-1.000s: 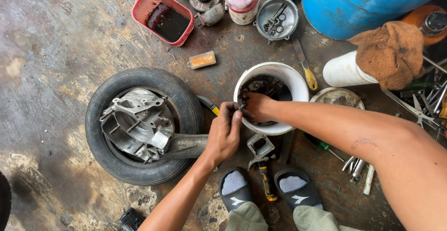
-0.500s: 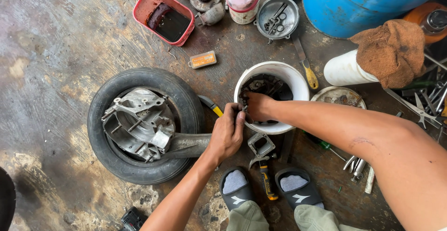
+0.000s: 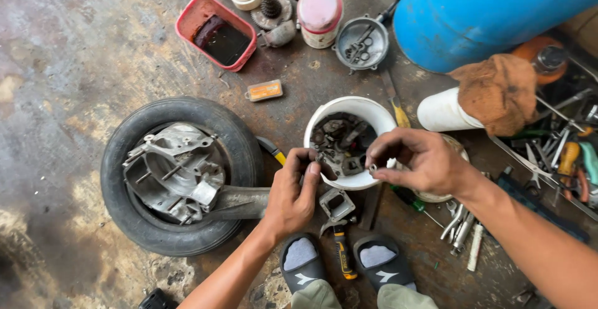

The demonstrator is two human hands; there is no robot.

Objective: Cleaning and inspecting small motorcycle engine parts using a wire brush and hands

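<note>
On stained concrete floor (image 3: 75,66), both hands pinching small parts above white bucket (image 3: 361,106)

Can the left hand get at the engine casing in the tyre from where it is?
Probably yes: the left hand sits beside the tyre, and the engine casing lies open on top, nothing covering it.

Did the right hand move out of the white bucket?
Yes. The right hand came up out of the white bucket, toward its right rim, pinching something small.
</note>
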